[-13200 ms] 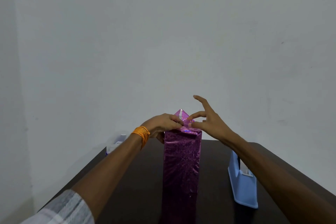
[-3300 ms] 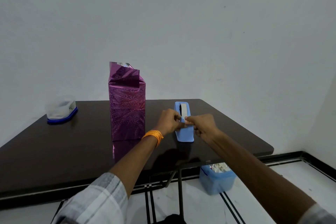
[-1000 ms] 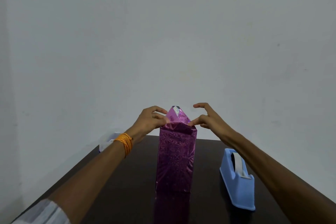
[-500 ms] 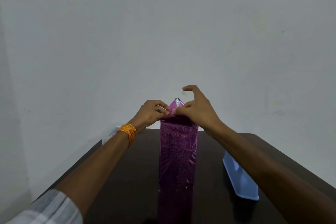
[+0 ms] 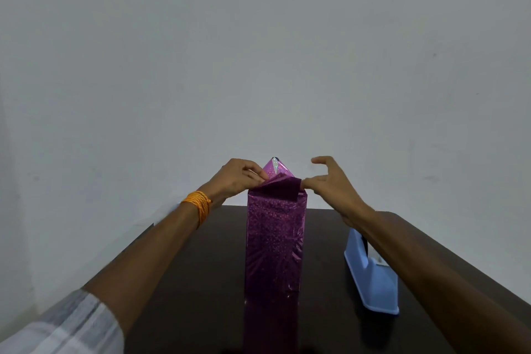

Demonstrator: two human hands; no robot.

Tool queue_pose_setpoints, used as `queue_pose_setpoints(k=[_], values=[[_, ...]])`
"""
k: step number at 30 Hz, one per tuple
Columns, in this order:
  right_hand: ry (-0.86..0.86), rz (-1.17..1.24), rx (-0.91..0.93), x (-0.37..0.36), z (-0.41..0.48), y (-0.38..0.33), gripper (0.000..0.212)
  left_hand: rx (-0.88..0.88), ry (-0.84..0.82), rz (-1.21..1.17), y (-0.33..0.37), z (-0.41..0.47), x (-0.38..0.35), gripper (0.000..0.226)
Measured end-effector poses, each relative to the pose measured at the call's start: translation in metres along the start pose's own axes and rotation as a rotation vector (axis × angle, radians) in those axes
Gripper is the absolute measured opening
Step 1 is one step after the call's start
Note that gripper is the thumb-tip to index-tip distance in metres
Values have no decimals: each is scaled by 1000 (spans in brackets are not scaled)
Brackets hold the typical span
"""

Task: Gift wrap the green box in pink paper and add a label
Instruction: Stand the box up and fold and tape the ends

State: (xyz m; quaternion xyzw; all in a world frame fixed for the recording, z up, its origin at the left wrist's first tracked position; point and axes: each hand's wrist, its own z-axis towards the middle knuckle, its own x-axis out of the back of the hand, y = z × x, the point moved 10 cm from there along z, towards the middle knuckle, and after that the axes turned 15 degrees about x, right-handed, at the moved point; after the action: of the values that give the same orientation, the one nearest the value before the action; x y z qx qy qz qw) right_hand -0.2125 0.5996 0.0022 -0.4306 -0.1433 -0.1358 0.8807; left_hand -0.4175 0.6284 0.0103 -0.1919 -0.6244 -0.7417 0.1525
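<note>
A tall box point(image 5: 274, 238) sheathed in glittering pink paper point(image 5: 280, 188) stands upright at the middle of a dark table point(image 5: 201, 282), its top folded into a peak with a darker flap bent forward. The left hand point(image 5: 234, 178), with orange thread point(image 5: 198, 205) wound round the wrist, curls its fingers to pinch the paper at the top left edge. The right hand point(image 5: 333, 184) pinches the flap's right corner with its fingertips, one finger lifted clear above. A pale blue tape dispenser point(image 5: 370, 282) sits to the right of the box, partly behind the right forearm.
</note>
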Motion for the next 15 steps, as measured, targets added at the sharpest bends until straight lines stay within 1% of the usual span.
queue_pose_setpoints(k=[2,5,8,11,15], values=[[-34,9,49,-4,1,1,66,28,-24,45,6,2,-4,13],[-85,-5,108,-10,3,-1,65,6,-30,106,15,4,-9,13],[-99,19,92,-12,7,4,66,-48,-22,143,17,2,-13,14],[-117,19,56,-12,14,9,69,-107,-33,126,16,-1,-12,16],[-183,13,68,-26,25,5,73,-127,-79,95,13,-2,-13,15]])
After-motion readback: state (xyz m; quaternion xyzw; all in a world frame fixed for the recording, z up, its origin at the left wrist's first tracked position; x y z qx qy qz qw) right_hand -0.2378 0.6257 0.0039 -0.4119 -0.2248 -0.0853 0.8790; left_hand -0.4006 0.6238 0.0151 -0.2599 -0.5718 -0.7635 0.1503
